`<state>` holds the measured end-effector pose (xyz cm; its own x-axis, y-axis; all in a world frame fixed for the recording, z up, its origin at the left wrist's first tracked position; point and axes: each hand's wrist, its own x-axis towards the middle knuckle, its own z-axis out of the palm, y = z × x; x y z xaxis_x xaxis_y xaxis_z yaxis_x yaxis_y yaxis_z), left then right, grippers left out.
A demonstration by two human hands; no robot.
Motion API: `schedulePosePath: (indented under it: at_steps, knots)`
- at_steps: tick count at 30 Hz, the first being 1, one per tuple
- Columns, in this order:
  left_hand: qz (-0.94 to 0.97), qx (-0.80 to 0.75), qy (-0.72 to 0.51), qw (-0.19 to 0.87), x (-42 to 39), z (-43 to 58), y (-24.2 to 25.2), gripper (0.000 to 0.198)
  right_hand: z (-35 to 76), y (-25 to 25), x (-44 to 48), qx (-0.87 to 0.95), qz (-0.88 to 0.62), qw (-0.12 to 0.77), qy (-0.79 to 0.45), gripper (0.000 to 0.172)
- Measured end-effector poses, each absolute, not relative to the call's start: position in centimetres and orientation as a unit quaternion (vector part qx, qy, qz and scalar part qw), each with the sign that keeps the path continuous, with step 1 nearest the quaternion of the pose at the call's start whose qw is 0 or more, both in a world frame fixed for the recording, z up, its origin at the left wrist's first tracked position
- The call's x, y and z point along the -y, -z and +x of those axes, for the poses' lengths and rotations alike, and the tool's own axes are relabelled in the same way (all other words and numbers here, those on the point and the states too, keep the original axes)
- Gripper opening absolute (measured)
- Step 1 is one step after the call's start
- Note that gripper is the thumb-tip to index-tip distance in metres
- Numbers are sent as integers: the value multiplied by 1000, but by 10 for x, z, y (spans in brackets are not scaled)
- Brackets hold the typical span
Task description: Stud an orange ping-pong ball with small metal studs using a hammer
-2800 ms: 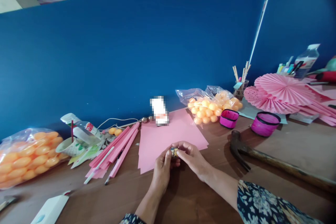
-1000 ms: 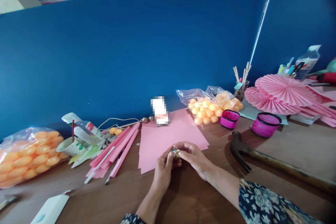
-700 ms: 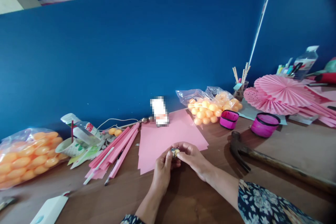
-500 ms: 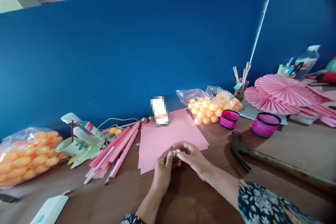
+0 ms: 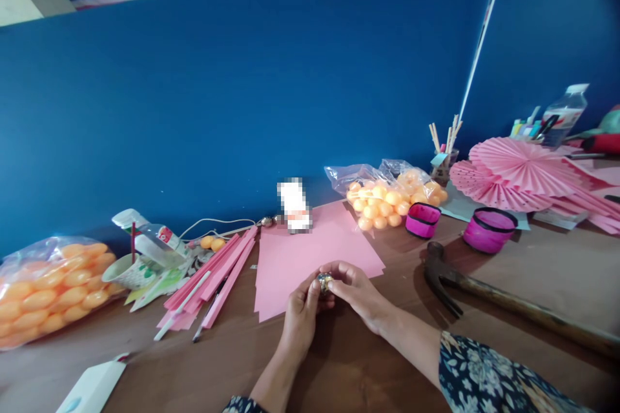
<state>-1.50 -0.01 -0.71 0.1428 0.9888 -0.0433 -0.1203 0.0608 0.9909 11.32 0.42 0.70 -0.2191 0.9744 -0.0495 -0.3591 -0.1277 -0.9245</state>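
Between the fingertips of both hands is a small, shiny, round metallic piece (image 5: 324, 281), silver and gold in colour; its exact kind is too small to tell. My left hand (image 5: 302, 310) grips it from the left with the thumb uppermost. From the right, my right hand (image 5: 356, 290) pinches the same piece, thumb and fingers closed around it. Both hands are held just over the near edge of the pink paper sheets (image 5: 310, 251), which lie stacked on the brown table (image 5: 368, 374). The fingers hide part of the piece.
A claw hammer (image 5: 504, 297) lies at right, behind it two magenta fabric bands (image 5: 489, 232). Bags of orange balls (image 5: 380, 203) stand at the back and left. Folded pink strips (image 5: 217, 277), a bottle (image 5: 162, 242), a phone (image 5: 294, 206) and pink paper fans (image 5: 523, 171) lie around.
The metallic piece seems slightly turned between the fingers. Both hands otherwise stay in the same place with the same grip.
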Motion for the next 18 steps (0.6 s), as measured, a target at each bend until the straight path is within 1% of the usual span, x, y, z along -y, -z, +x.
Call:
schedulePosePath:
  at_steps: [8,13,18]
  knots:
    - [468,-447,-486,587,2,-14,1,37,114,-6,-5,429,-364,507,-653,23]
    - [475,-447,-479,587,2,-14,-1,41,114,-7,-4,428,-362,507,-655,20]
    - [469,-431,-486,598,4,-15,-2,38,114,-7,-4,459,-372,508,-627,23]
